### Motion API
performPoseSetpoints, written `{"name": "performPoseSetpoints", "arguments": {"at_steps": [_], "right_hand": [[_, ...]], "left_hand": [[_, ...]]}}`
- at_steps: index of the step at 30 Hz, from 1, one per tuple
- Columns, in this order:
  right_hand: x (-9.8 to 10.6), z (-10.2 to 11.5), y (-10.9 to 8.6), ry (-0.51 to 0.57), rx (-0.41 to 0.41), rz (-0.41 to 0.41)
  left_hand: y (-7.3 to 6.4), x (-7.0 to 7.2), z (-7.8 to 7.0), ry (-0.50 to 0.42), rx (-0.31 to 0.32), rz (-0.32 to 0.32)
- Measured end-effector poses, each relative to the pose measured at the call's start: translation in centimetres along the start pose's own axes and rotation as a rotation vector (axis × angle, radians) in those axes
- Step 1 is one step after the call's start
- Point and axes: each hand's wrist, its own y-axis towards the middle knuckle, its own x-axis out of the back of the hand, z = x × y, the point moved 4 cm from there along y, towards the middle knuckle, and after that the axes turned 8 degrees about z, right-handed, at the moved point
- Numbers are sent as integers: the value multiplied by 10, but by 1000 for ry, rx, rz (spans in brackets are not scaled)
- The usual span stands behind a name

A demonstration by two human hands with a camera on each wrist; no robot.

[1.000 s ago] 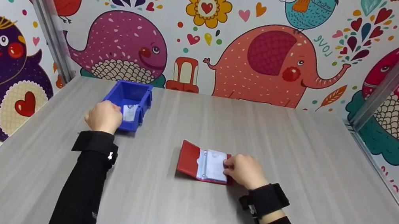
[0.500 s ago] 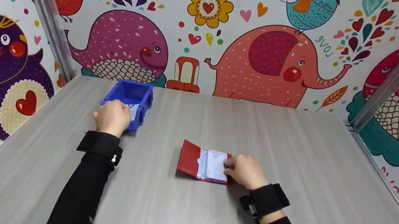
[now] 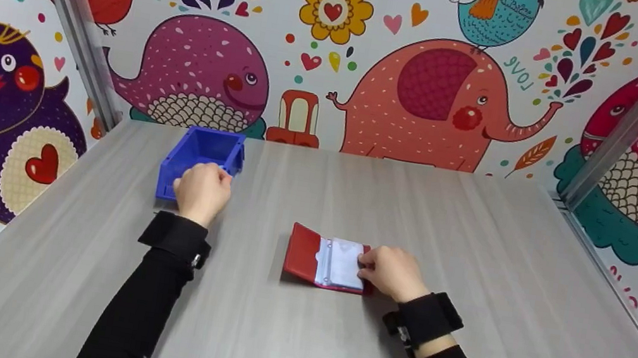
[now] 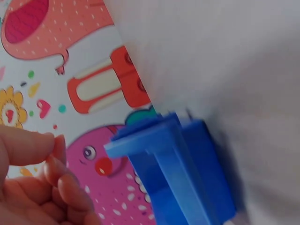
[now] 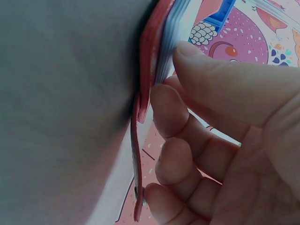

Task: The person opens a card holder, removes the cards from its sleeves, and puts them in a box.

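Observation:
An open red card holder with clear sleeve pages lies on the table. My right hand pinches the right edge of its page stack between thumb and index finger; in the right wrist view the thumb rests on the sleeves and the other fingers curl below. My left hand, fingers curled, is over the front right corner of a blue plastic bin. In the left wrist view, its thumb and index fingertips meet with nothing visible between them. The hand hides part of the bin's inside.
The pale wood-grain table ends at a back wall printed with cartoon animals. Metal posts stand at the back corners. The bin sits at the back left, apart from the card holder.
My left hand has moved right across the bin's front. A white card seen in the bin earlier is now out of sight behind that hand. My right hand and the card holder stay put.

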Motion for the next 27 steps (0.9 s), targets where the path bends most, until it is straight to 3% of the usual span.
{"name": "performPoseSetpoints", "arguments": {"at_steps": [7,20,27], "right_hand": [[0,0,0,-8,8,-1],[0,0,1,-3,14,-6],[0,0,1,-4,16,-10]], "left_hand": [[-8,-11,-19,-21,-73,51],[-22,-25,-39,-15,-180,63],[-33,-31,-54,3,-248,133]]}}
